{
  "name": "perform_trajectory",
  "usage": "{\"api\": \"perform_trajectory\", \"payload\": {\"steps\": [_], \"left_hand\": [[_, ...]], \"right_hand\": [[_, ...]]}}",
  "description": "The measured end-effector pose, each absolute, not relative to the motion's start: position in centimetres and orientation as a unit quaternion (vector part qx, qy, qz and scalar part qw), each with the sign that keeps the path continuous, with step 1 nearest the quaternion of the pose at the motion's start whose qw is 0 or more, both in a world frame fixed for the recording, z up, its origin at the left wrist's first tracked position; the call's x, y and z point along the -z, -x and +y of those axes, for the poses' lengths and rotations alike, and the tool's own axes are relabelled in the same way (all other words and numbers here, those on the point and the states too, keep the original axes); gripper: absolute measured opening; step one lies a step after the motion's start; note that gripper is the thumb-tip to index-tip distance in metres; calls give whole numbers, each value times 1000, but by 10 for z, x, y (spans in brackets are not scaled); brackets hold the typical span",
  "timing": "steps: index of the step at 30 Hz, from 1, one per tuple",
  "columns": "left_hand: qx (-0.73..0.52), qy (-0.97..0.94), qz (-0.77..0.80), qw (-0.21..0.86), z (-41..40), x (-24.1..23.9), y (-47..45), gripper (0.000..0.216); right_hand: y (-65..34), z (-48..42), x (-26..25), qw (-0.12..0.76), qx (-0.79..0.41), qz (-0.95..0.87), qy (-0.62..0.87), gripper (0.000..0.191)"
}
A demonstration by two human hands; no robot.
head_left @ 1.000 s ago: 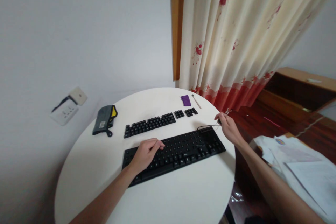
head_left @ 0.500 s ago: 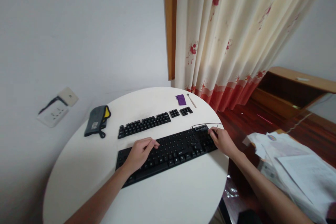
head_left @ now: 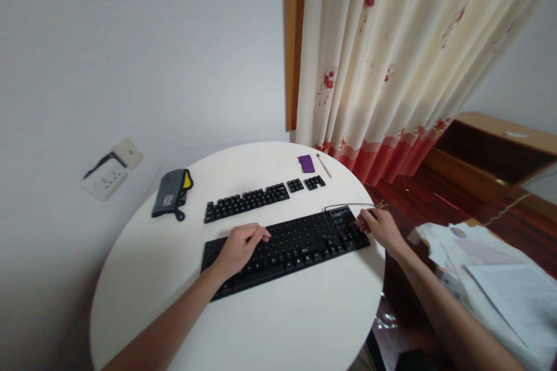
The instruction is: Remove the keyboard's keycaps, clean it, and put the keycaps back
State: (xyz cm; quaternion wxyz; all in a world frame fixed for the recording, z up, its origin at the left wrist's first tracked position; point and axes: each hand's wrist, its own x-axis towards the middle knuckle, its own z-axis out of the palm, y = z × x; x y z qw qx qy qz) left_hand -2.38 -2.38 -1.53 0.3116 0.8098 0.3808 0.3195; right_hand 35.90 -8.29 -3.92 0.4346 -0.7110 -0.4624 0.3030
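Note:
A black keyboard lies on the round white table. My left hand rests on its left half with the fingers curled down onto the keys. My right hand is at the keyboard's right end, fingers pinched on a thin tool whose tip sticks out past the knuckles; it touches the number-pad keys. Behind the keyboard lies a row of loose black keycaps, with two small keycap groups to its right.
A grey and yellow pouch lies at the table's left. A purple piece and a thin stick lie at the back. A thin cable runs off the keyboard. Papers lie at right, a curtain behind.
My right hand came from beyond the keyboard's right end down onto its number-pad keys. My left hand stayed put on the keyboard. The view swung slightly.

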Motion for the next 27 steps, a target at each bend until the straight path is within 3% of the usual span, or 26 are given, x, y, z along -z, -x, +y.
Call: {"api": "perform_trajectory", "payload": {"steps": [4,8,12,14,20,27], "left_hand": [[-330,-815,365,308,-24,16,23,35],[-360,-811,362,287,-26,17,22,18],[-407,-787,362,290,-28,20,21,32],[-423,-777,362,293,-29,21,22,36],[-452,-773,379,235,-28,21,25,12],[-456,-775,365,241,-28,23,21,16]], "right_hand": [[-339,-82,21,494,-280,-473,673,40],[-277,-75,-2,518,-293,-517,615,41],[-203,-61,-12,518,-343,-560,548,35],[-176,-54,-13,505,-362,-584,522,34],[-147,-45,-4,501,-351,-621,490,34],[-148,-45,12,518,-364,-594,496,34]]}}
